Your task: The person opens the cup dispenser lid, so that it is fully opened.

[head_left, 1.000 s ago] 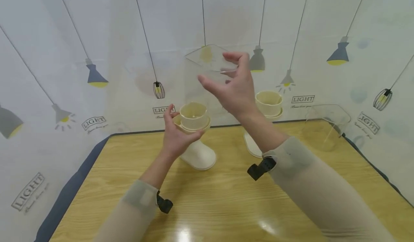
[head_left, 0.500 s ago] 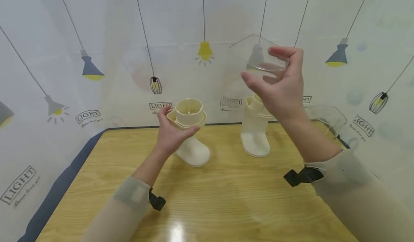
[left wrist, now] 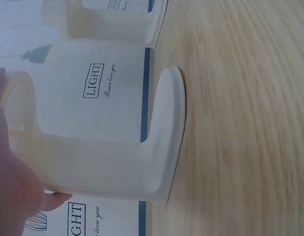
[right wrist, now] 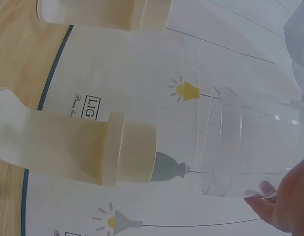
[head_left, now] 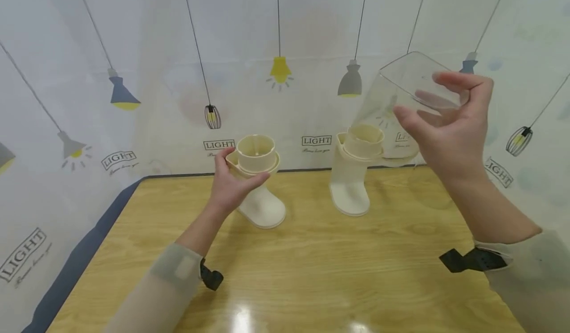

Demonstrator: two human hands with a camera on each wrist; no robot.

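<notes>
Two cream plastic stands, each with a round cup-like collar on top, stand on the table. My left hand (head_left: 229,187) holds the left stand (head_left: 269,207) by its collar, thumb in front, fingers behind. The left wrist view shows that stand's column (left wrist: 103,164) and foot on the wood. My right hand (head_left: 463,120) grips a clear, angular plastic container (head_left: 409,71) near one end, thumb on one side and fingers on the other. Its far end overlaps the right stand (head_left: 352,194) in the head view. In the right wrist view the clear container (right wrist: 258,132) is apart from that stand's collar (right wrist: 137,152).
A faint outline of another clear container (head_left: 429,192) shows on the table, partly behind my right hand and forearm. The wooden table (head_left: 285,268) ends at a dark blue edge against a lamp-printed backdrop (head_left: 320,26).
My right hand has carried the clear container rightward, from above the left stand to above and beyond the right stand. My left hand stays on the left stand.
</notes>
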